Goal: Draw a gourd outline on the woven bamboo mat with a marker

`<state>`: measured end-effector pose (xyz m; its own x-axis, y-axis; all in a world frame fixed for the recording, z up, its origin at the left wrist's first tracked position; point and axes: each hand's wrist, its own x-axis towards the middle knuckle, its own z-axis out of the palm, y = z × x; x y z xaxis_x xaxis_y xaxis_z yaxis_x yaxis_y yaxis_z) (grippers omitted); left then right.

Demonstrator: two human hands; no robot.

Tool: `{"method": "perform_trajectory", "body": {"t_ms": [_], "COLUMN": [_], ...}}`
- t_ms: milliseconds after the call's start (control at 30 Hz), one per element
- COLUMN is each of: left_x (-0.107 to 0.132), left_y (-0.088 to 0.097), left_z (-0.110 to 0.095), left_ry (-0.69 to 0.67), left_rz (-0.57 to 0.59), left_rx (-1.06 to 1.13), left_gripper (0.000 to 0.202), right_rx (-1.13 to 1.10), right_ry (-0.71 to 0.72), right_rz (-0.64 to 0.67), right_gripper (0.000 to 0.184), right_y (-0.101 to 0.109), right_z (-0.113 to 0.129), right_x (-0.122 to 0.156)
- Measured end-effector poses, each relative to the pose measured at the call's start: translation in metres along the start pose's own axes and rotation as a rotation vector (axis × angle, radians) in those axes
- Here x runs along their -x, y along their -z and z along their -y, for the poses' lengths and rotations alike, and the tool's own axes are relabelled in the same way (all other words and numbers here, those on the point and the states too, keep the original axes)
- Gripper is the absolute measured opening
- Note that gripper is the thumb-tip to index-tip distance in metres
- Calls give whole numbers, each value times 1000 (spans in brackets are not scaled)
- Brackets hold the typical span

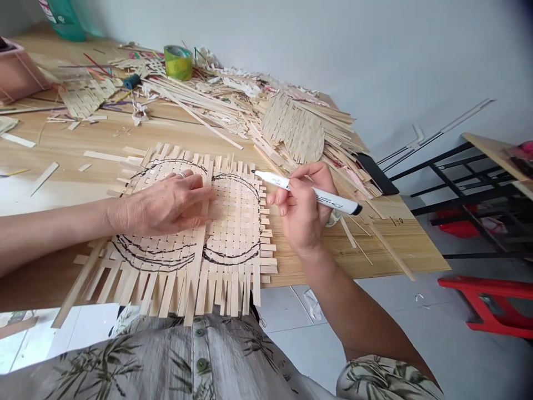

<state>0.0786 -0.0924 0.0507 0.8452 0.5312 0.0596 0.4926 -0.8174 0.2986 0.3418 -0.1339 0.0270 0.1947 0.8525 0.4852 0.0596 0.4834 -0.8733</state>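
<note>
White marker gripped in right hand, long axis slanting, tip leftward at far-right corner of woven mat; left hand loosely spread across mat.

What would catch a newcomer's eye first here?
Probably the woven mat with black curves, at the near edge of the table, under the left hand. Next, the white marker in the right hand, its tip by the mat's far right corner. Then the heap of strips at the back, by the wall.
</note>
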Motion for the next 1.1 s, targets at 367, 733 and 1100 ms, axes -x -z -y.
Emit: {"method": "perform_trajectory", "body": {"t_ms": [367,733,1100], "left_x": [-9,11,34], "left_y": [7,20,-35], "left_z": [-10,-21,-44], "left_ry": [221,389,409], "left_rz": [-10,-148,-170], "left_rx": [178,198,95], "left_gripper": [4,15,49], "right_rx": [-77,-97,-100], "right_ry": [6,52,29], "right_rz": [10,-22,-15], "right_gripper": [11,9,9], "right_y": [1,2,3], "right_z": [0,8,16], "right_x": [-2,-2,-5]}}
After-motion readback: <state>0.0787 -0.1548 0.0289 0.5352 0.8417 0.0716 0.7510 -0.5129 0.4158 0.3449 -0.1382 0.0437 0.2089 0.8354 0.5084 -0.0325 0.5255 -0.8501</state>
